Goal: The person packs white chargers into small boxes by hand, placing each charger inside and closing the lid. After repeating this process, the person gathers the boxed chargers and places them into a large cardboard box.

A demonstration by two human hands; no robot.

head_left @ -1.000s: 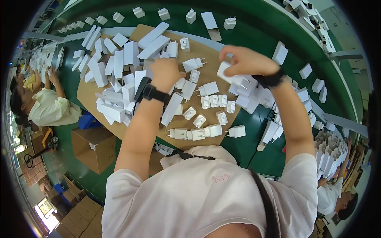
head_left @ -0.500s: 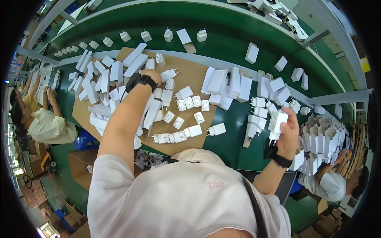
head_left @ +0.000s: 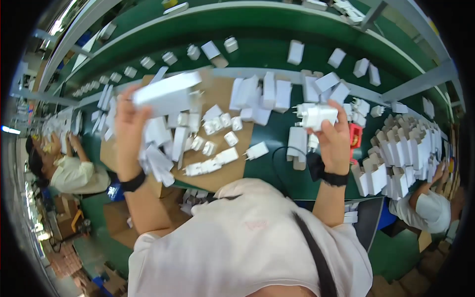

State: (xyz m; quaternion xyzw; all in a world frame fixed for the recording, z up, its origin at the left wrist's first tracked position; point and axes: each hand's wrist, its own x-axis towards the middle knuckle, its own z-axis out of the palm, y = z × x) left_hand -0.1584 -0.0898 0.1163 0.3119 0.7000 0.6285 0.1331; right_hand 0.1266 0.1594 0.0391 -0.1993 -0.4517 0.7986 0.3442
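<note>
My left hand is raised over the left of the table, closed on a long white box. The box is smeared by motion, and plug prongs show by its right end; whether they belong to it I cannot tell. My right hand grips a white plug charger with its prongs pointing left; whether a second one is held with it I cannot tell. On the brown cardboard sheet, between my hands, lie several white chargers. One charger lies apart to their right.
White boxes are heaped at the left and grouped at the back middle. Several open boxes stand in rows at the right, near a red object. Chargers and boxes sit spaced along a green belt. Co-workers sit at both sides.
My left hand has come back from the far side and left, now lifting a white box. My right hand has turned its charger from prongs-down to prongs-left. The whole view has shifted.
</note>
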